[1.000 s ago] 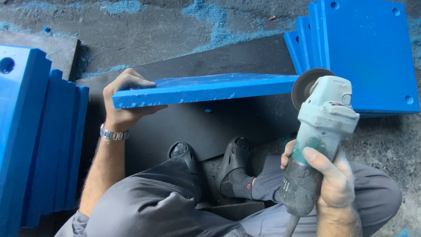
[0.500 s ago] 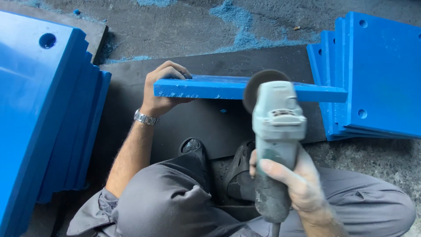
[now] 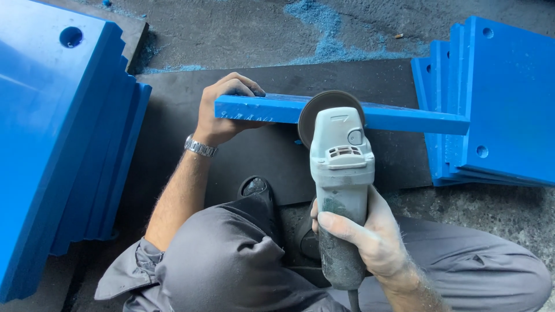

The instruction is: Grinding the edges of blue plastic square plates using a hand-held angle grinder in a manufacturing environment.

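Over the middle of the black mat point(image 3: 173, 115), a thick blue plastic slab point(image 3: 404, 118) stands on edge, its upper face rough and scuffed near the left end. Left hand point(image 3: 222, 112) clamps that end. Right hand point(image 3: 370, 237) wraps the grey angle grinder point(image 3: 341, 173), its disc point(image 3: 324, 104) touching the slab's edge. Stacked blue panels point(image 3: 509, 98) flank both sides.

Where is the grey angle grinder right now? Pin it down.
In the head view, the grey angle grinder sits centre frame, gripped by the right hand, its disc against the long blue plastic slab that the left hand steadies.
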